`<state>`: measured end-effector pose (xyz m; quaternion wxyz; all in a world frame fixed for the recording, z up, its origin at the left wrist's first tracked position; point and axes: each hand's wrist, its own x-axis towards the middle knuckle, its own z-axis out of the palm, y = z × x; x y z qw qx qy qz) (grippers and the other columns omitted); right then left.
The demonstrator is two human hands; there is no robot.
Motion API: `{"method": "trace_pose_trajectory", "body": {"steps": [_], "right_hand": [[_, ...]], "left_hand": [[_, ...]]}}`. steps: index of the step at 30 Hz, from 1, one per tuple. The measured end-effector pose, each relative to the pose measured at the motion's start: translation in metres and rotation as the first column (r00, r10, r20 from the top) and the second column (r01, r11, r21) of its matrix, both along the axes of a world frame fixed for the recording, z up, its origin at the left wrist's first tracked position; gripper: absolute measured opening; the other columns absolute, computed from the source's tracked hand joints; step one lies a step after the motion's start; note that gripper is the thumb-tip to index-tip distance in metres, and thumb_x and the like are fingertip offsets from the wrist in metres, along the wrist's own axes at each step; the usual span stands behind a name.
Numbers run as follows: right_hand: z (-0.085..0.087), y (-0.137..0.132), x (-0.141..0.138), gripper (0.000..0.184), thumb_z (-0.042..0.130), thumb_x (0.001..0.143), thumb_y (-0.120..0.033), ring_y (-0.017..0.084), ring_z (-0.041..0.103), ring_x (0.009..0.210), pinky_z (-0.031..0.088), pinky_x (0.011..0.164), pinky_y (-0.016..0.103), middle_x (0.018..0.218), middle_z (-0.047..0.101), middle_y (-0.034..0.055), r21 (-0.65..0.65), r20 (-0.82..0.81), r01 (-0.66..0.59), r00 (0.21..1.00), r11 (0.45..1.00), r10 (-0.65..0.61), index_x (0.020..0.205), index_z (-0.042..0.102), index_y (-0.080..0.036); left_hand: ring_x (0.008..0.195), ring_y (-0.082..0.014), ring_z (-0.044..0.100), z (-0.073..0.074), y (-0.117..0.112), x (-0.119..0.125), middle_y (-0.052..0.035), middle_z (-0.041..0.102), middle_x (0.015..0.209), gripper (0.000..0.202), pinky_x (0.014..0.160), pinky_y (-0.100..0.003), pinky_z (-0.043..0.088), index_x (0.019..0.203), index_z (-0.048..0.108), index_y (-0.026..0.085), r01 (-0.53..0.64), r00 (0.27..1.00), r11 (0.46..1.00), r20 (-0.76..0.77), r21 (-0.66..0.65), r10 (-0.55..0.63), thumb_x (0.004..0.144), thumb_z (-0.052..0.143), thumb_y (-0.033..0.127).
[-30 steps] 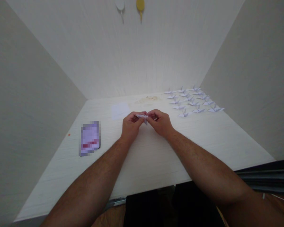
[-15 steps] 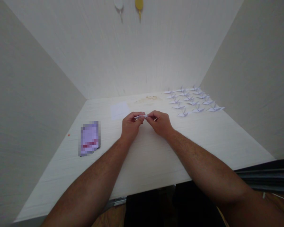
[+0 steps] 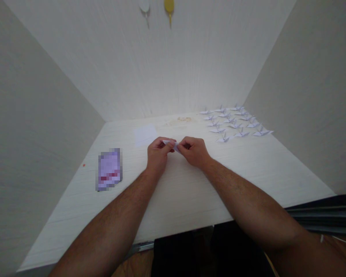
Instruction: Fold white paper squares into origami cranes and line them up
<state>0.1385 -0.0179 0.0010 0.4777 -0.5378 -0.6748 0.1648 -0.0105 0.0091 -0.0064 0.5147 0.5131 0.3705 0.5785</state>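
Over the middle of the white table (image 3: pixel 190 192), my left hand (image 3: pixel 158 153) and my right hand (image 3: pixel 193 151) meet with their fingers pinched. Between them they hold a small folded piece of white paper (image 3: pixel 173 145), just above the tabletop. Most of the paper is hidden by my fingers. A flat white paper sheet (image 3: pixel 145 134) lies just beyond my left hand.
Several folded white paper cranes (image 3: pixel 233 122) stand in rows at the back right of the table. A blurred purple packet (image 3: pixel 109 169) lies at the left. Walls close in the table on three sides. Two hooks, white and yellow (image 3: pixel 169 7), hang on the far wall.
Both hands stayed in place and kept working the small paper piece. It turned slightly between my fingertips, and my fingers shifted their grip on it.
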Motion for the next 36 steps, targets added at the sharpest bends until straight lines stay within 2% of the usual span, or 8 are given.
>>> {"method": "trace_pose_trajectory", "body": {"steps": [6, 8, 12, 14, 16, 20, 29, 36], "right_hand": [[0.0027, -0.0015, -0.0024, 0.019, 0.062, 0.078, -0.027, 0.009, 0.047, 0.052, 0.035, 0.054, 0.024, 0.055, 0.059, -0.0032, -0.025, -0.024, 0.003, 1.0, 1.0, -0.004, 0.061, 0.062, -0.019], [0.0033, -0.0016, -0.0029, 0.019, 0.063, 0.077, -0.027, 0.009, 0.048, 0.052, 0.036, 0.054, 0.024, 0.055, 0.059, -0.0031, -0.045, -0.07, 0.013, 0.997, 0.999, -0.016, 0.06, 0.061, -0.019], [0.0044, -0.0003, -0.0022, 0.02, 0.065, 0.075, -0.03, 0.01, 0.05, 0.05, 0.038, 0.051, 0.023, 0.053, 0.059, -0.0027, -0.13, -0.264, 0.003, 0.964, 0.991, -0.037, 0.06, 0.059, -0.019], [0.0048, 0.0004, -0.0017, 0.02, 0.066, 0.075, -0.032, 0.01, 0.052, 0.046, 0.04, 0.048, 0.023, 0.051, 0.059, -0.0025, -0.183, -0.37, -0.036, 0.928, 0.983, -0.035, 0.062, 0.058, -0.019], [0.0047, 0.0008, -0.0019, 0.021, 0.067, 0.075, -0.035, 0.011, 0.054, 0.044, 0.041, 0.045, 0.023, 0.05, 0.06, -0.0021, -0.21, -0.438, -0.073, 0.899, 0.975, -0.027, 0.065, 0.058, -0.019], [0.0029, 0.0007, -0.0033, 0.022, 0.07, 0.074, -0.037, 0.011, 0.058, 0.045, 0.043, 0.045, 0.022, 0.052, 0.062, -0.0019, -0.225, -0.456, -0.133, 0.89, 0.965, 0.016, 0.068, 0.058, -0.019], [0.0033, 0.0004, -0.0004, 0.023, 0.07, 0.075, -0.036, 0.01, 0.055, 0.045, 0.041, 0.045, 0.021, 0.051, 0.061, -0.0018, -0.215, -0.459, -0.14, 0.888, 0.967, 0.027, 0.065, 0.06, -0.019], [0.0042, -0.0004, -0.0017, 0.023, 0.074, 0.071, -0.036, 0.01, 0.053, 0.046, 0.039, 0.045, 0.022, 0.052, 0.061, -0.0028, -0.202, -0.486, -0.161, 0.873, 0.966, 0.043, 0.065, 0.059, -0.019]], "left_hand": [[0.059, -0.0095, 0.058, -0.0023, 0.0011, -0.0003, -0.0017, 0.07, 0.075, 0.018, 0.055, -0.023, 0.046, 0.073, 0.068, 0.018, 0.01, 1.0, 1.0, 0.006, 0.019, -0.01, 0.07, 0.08, 0.031], [0.062, -0.0105, 0.06, -0.0007, 0.0009, -0.0011, -0.0019, 0.071, 0.078, 0.023, 0.056, -0.023, 0.048, 0.082, 0.068, 0.019, 0.042, 0.999, 0.999, 0.02, 0.006, -0.042, 0.07, 0.081, 0.033], [0.069, -0.0131, 0.064, 0.0035, 0.0006, -0.0018, -0.0017, 0.072, 0.084, 0.05, 0.062, -0.026, 0.053, 0.109, 0.065, 0.022, 0.161, 0.981, 0.982, 0.12, -0.094, -0.15, 0.064, 0.085, 0.033], [0.069, -0.0129, 0.064, 0.0031, 0.0013, -0.0017, -0.0026, 0.072, 0.083, 0.046, 0.062, -0.025, 0.052, 0.103, 0.068, 0.02, 0.194, 0.977, 0.974, 0.116, -0.117, -0.181, 0.062, 0.086, 0.032], [0.065, -0.0123, 0.062, 0.0006, 0.0024, -0.0016, -0.0033, 0.071, 0.078, 0.032, 0.058, -0.024, 0.049, 0.087, 0.071, 0.016, 0.198, 0.98, 0.973, 0.062, -0.117, -0.191, 0.063, 0.085, 0.033], [0.054, -0.0095, 0.055, -0.005, 0.005, -0.0019, -0.0007, 0.064, 0.064, 0.025, 0.051, -0.023, 0.043, 0.07, 0.068, 0.016, 0.149, 0.988, 0.985, -0.024, -0.089, -0.152, 0.069, 0.081, 0.037], [0.049, -0.0081, 0.048, -0.0028, 0.003, -0.0006, 0.0025, 0.057, 0.054, 0.029, 0.049, -0.022, 0.035, 0.068, 0.065, 0.016, 0.085, 0.984, 0.994, -0.149, -0.063, -0.093, 0.071, 0.078, 0.042], [0.053, -0.0102, 0.057, 0.0018, -0.0003, 0.0023, -0.0011, 0.065, 0.061, 0.033, 0.053, -0.023, 0.045, 0.071, 0.062, 0.015, 0.13, 0.982, 0.989, -0.126, -0.076, -0.139, 0.074, 0.075, 0.044]]}}
